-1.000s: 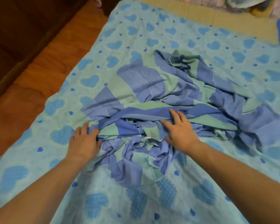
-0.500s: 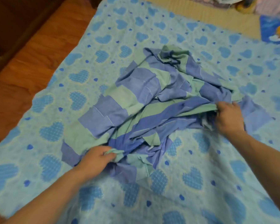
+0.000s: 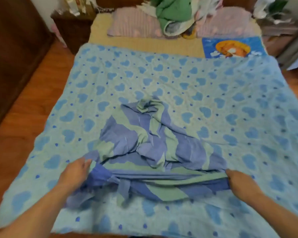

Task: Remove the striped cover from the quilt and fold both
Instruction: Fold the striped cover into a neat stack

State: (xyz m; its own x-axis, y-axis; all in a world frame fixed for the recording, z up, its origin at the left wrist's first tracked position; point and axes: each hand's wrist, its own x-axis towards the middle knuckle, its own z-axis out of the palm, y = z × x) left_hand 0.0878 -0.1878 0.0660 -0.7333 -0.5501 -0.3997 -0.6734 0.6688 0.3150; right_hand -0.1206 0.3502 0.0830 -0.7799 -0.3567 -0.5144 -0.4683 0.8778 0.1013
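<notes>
The striped cover (image 3: 144, 145), blue and pale green, lies crumpled in a heap on the light blue quilt (image 3: 213, 93) with heart prints, which is spread flat over the bed. My left hand (image 3: 74, 174) grips the cover's near edge at its left end. My right hand (image 3: 237, 181) grips the same edge at its right end. Between the two hands the edge is pulled into a straight taut band, and the rest of the cover bunches up behind it.
Pillows (image 3: 132, 26) and a green and white bundle of bedding (image 3: 174, 16) lie at the head of the bed, beside a blue cartoon-print cloth (image 3: 230, 47). Wooden floor (image 3: 24, 107) runs along the left, with dark wooden furniture (image 3: 12, 48) beyond it.
My hands have moved apart along the cover's near edge and drawn it taut toward me. The view has tilted up, so the head of the bed now shows.
</notes>
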